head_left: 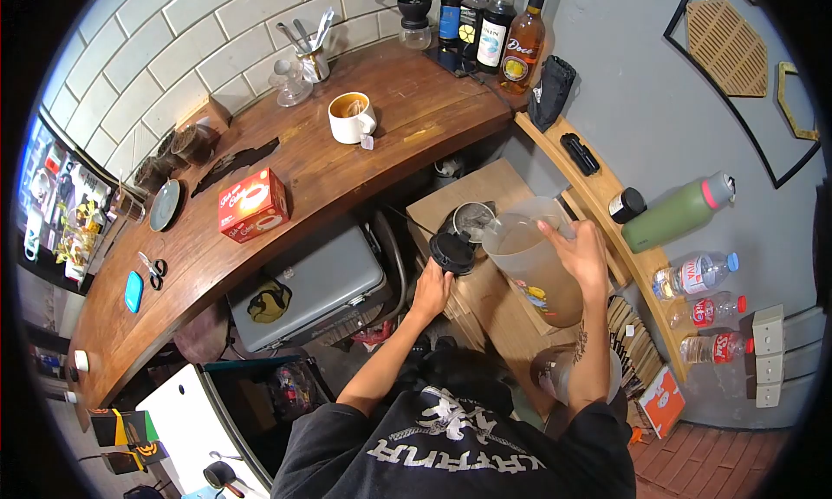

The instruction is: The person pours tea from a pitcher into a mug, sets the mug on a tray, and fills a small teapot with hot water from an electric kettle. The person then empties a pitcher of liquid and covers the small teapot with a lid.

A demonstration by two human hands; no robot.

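Note:
My left hand [431, 289] is closed on a round black lid [452, 252], with the fingertips at its near edge. Just behind the lid, a round open vessel [474, 218] stands on the cardboard surface; its kind is hard to make out. My right hand [579, 249] grips the handle of a large translucent plastic pitcher [536, 269]. Colourful print or items show low on the pitcher's side. On the wooden counter above, a white mug [350, 128] has a tea bag tag hanging over its side.
The curved wooden counter [381, 165] carries a red tea box [252, 206], scissors [155, 270] and several syrup bottles [496, 39]. A narrow shelf on the right holds a green flask [672, 217] and plastic bottles [693, 276]. A grey case [308, 282] sits below the counter.

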